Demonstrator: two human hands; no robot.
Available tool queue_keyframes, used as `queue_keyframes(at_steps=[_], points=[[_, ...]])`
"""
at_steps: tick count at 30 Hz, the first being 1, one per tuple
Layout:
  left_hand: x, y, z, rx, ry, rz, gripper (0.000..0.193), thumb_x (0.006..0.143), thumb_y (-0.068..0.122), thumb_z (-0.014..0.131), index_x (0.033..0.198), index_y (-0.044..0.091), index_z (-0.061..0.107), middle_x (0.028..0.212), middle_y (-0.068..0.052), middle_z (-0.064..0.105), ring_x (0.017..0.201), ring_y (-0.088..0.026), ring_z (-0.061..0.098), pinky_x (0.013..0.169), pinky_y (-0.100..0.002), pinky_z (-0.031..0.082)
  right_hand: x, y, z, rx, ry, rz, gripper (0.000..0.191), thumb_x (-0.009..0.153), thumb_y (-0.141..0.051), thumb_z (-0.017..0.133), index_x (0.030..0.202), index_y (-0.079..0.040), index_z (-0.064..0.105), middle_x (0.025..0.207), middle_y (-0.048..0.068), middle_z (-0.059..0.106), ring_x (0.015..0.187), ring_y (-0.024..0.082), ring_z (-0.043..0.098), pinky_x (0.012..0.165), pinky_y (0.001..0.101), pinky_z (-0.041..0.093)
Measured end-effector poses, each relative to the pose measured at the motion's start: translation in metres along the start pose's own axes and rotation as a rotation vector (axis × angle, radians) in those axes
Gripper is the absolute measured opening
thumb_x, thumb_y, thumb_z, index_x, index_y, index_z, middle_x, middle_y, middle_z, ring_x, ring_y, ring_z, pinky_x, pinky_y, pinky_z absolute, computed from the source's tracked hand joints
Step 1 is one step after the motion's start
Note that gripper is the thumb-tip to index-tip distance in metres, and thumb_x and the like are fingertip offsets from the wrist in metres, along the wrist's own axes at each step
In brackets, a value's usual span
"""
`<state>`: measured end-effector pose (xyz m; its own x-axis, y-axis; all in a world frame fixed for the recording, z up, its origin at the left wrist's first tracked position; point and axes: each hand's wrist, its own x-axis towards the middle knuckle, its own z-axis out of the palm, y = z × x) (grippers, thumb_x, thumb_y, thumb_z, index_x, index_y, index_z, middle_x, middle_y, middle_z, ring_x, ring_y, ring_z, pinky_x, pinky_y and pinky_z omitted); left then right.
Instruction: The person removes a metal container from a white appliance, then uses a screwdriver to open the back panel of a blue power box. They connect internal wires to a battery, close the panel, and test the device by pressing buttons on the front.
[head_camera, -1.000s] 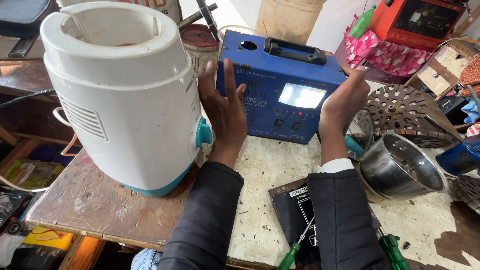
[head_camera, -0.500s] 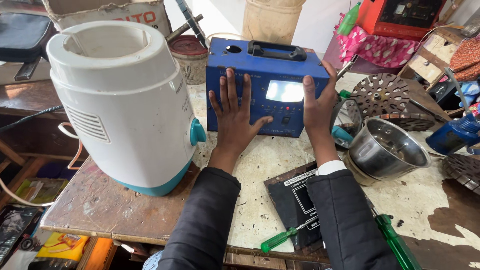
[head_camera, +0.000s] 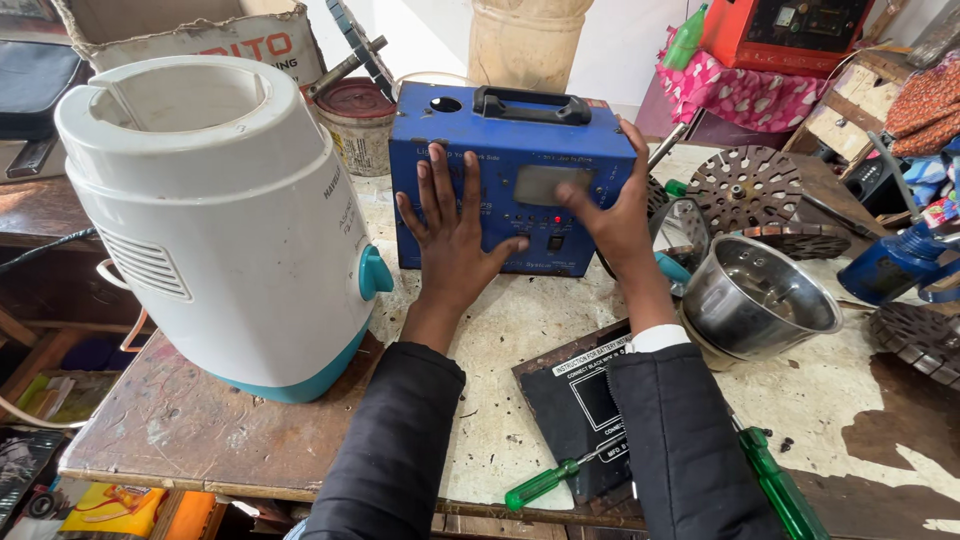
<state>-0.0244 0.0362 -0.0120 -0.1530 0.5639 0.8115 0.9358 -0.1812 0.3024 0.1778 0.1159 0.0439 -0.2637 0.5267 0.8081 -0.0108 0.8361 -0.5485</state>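
- While its fingers were spread wide and flat, grasping nothing, the left hand (head_camera: 455, 235) pressed its palm against the front panel of the blue rectangular metal box with a black carry handle (head_camera: 512, 165).
- The right hand (head_camera: 612, 222) lay against the same panel near the box's right edge, thumb pointing toward the small grey display window (head_camera: 545, 185) and fingers curled loosely round the corner; it clasped no separate object.
- That blue box stood upright on the worn, paint-stained wooden workbench (head_camera: 500, 330), between the two hands.
- Just left of the box stood a white plastic appliance body with a teal base and knob (head_camera: 215, 220).
- To the right sat a shiny steel bowl (head_camera: 757, 297).
- Below the forearms lay a black printed panel (head_camera: 580, 410) and two green-handled screwdrivers (head_camera: 545, 483), near the bench's front edge.
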Motion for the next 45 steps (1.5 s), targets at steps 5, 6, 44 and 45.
queue_keyframes(at_steps=[5, 6, 44, 45], points=[[0.011, -0.006, 0.000, 0.006, -0.090, -0.064, 0.151, 0.055, 0.062, 0.092, 0.163, 0.013, 0.000, 0.168, -0.024, -0.011, 0.156, -0.042, -0.014, 0.120, -0.070, -0.009, 0.002, 0.004, -0.011, -0.094, -0.183, 0.017, 0.139, 0.068, -0.025, 0.100, 0.167, -0.011, 0.004, 0.161, 0.016, 0.043, 0.147, 0.026, 0.049, 0.122, 0.0399, 0.043], [0.013, -0.006, 0.001, -0.006, -0.065, -0.056, 0.153, 0.054, 0.061, 0.094, 0.164, 0.014, -0.001, 0.168, -0.023, -0.012, 0.156, -0.042, -0.014, 0.120, -0.070, -0.009, 0.002, 0.005, -0.011, -0.145, -0.190, -0.011, 0.143, 0.066, -0.024, 0.102, 0.167, -0.012, 0.001, 0.163, 0.017, 0.042, 0.148, 0.027, 0.048, 0.123, 0.0405, 0.042], [0.017, -0.017, -0.007, -0.063, -0.152, -0.059, 0.139, 0.066, 0.064, 0.085, 0.163, 0.013, 0.000, 0.168, -0.025, -0.012, 0.156, -0.040, -0.015, 0.119, -0.068, -0.013, -0.006, -0.005, -0.002, -0.354, -0.176, 0.154, 0.119, 0.061, -0.027, 0.096, 0.157, -0.006, 0.028, 0.148, 0.016, 0.053, 0.135, 0.028, 0.057, 0.114, 0.0408, 0.047], [0.018, -0.018, -0.006, -0.059, -0.150, -0.055, 0.139, 0.067, 0.065, 0.084, 0.163, 0.012, 0.000, 0.167, -0.025, -0.013, 0.155, -0.041, -0.015, 0.118, -0.069, -0.014, -0.005, -0.003, -0.002, -0.352, -0.177, 0.136, 0.120, 0.061, -0.026, 0.096, 0.158, -0.006, 0.027, 0.149, 0.017, 0.052, 0.136, 0.029, 0.056, 0.115, 0.0414, 0.046]])
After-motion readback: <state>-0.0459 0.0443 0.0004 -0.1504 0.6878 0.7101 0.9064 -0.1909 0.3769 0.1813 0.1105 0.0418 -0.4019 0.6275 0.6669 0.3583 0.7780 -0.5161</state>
